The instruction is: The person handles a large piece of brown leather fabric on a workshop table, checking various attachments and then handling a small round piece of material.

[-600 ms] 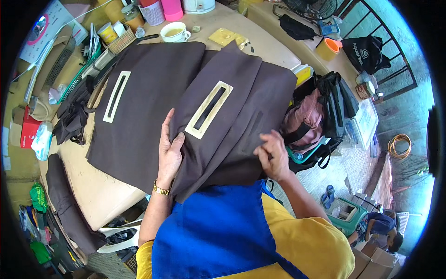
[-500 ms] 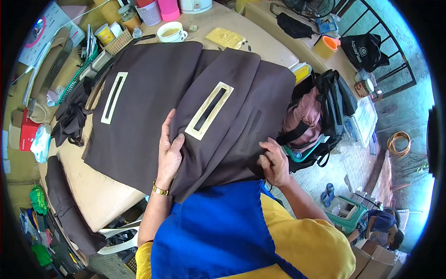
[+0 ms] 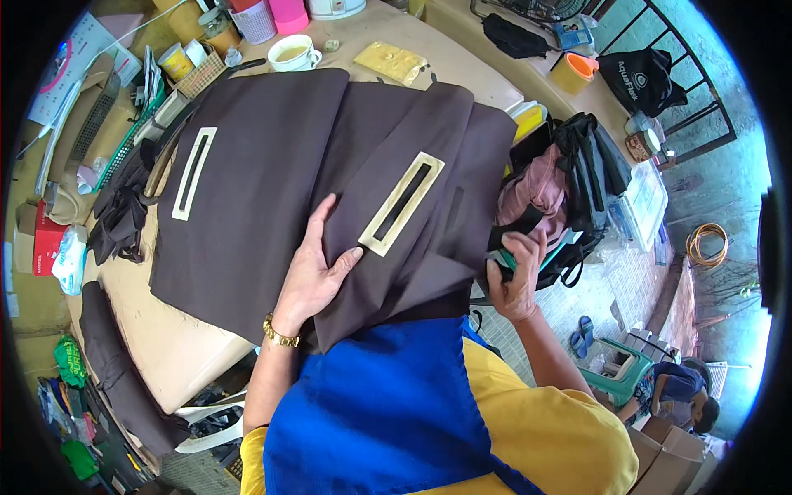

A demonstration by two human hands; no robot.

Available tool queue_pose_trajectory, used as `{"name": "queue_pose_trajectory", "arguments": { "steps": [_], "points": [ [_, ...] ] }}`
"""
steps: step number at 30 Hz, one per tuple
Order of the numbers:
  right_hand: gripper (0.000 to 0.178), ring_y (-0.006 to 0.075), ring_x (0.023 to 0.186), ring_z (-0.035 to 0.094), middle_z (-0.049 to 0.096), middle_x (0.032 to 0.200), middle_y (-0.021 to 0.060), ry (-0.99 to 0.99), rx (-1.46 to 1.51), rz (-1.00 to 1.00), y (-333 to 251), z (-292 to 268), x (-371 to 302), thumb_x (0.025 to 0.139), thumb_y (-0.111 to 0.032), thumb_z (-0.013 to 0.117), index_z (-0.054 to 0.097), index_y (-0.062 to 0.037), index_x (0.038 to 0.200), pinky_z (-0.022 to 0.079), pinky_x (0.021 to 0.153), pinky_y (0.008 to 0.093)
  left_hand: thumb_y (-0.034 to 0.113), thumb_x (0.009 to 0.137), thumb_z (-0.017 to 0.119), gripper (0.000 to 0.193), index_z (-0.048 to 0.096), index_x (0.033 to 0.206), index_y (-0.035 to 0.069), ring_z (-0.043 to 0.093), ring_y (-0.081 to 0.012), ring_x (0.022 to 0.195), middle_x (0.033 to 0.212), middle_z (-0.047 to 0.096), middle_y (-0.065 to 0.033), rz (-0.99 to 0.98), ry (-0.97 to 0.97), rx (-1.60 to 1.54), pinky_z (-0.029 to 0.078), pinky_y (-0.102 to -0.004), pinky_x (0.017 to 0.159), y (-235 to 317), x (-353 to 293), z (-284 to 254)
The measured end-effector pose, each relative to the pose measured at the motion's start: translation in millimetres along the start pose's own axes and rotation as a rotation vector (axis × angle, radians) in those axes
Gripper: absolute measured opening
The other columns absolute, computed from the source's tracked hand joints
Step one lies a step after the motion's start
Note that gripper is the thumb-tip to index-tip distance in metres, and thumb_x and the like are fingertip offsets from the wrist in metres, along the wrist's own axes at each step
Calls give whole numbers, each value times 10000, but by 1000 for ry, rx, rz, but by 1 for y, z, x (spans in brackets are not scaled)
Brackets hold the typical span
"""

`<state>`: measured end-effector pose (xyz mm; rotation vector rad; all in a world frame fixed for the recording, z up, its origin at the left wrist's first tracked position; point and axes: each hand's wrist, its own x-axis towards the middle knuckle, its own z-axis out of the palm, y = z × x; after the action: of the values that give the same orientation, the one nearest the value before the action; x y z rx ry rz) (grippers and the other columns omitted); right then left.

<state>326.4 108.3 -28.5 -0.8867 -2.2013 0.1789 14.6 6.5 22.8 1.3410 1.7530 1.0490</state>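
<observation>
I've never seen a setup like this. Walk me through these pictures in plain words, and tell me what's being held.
There is no machine here: each grip is simply a person's own bare hand. The view comes from the left one of two wide fisheye cameras worn on the head, looking down, so straight edges bend near the rim.

On the beige table lies layered dark brown cloth with two pale slotted frames showing on it. Farther back are a cup and a yellow packet.

The left grip rests spread on the cloth, its thumb by the lower end of the nearer frame. The right grip is curled at the cloth's right edge; whether it pinches the cloth is hard to tell.
</observation>
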Motion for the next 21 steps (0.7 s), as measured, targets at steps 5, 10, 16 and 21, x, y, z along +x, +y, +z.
{"name": "queue_pose_trajectory", "arguments": {
  "steps": [5, 10, 16, 21],
  "points": [
    [409, 283, 1043, 621, 643, 1039, 99, -164, 68, -42, -6, 4, 25, 793, -53, 653, 514, -47, 1177, 126, 1162, 573, 93, 805, 763, 887, 242, 1523, 79, 354, -300, 1414, 1525, 358, -177, 60, -26, 90, 301, -398, 1158, 0, 2, 2],
    [351, 289, 1052, 620, 649, 1072, 125, -93, 158, -122, -28, 14, 38, 793, -60, 655, 549, -26, 1126, 129, 1160, 579, 97, 782, 775, 807, 355, 1470, 74, 549, -339, 1200, 1368, 512, -188, 140, 245, 228, 407, -422, 1070, 18, -13, -14],
    [384, 326, 1079, 566, 589, 1114, 157, 103, 128, -276, -41, 20, 92, 738, 62, 685, 553, -27, 1087, 312, 1098, 542, 120, 889, 705, 117, 673, 891, 8, 578, -85, 562, 646, 625, -25, -82, 726, 18, 474, -252, 574, -18, -50, -96],
    [365, 319, 1021, 579, 616, 1018, 118, 14, 442, -324, -67, 68, 166, 746, 98, 700, 591, -23, 1072, 470, 858, 386, 162, 904, 694, 180, 672, 1009, 18, 668, -154, 803, 889, 693, -91, -105, 920, 236, 523, -277, 736, -58, -73, -142]
  ]
}}
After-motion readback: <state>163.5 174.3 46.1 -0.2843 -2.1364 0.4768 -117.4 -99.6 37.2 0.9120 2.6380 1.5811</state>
